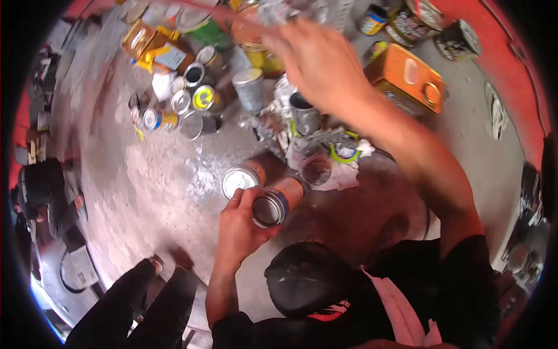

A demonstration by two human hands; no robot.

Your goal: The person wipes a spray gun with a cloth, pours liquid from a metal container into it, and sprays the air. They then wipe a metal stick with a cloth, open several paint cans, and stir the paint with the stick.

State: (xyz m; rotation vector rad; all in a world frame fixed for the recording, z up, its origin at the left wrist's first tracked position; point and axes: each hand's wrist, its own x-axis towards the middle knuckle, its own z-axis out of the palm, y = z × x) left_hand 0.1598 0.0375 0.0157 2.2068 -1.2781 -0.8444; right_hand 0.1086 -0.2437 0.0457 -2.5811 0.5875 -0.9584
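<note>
My left hand (235, 230) is wrapped round a metal tin (279, 203) with an orange label and blue band, tilted so its shiny round end faces me. Touching or just beside it is a second tin (239, 181) with a bright silvery top. Raised over the cluster of cans, my right hand (311, 58) is smeared by motion. Its fingers look closed on a thin reddish stick (226, 13), which runs off to the upper left and is blurred. Below that hand are a dark cup (303, 110) and a stained, crumpled cloth (343, 174).
An orange rectangular can (410, 78) stands to the right, with a yellow-orange can (154, 43) at the far left. Several small tins and cups surround a yellow-topped tin (204, 98). Another person's legs (154, 296) are at lower left. A black cap (308, 279) covers the lower middle.
</note>
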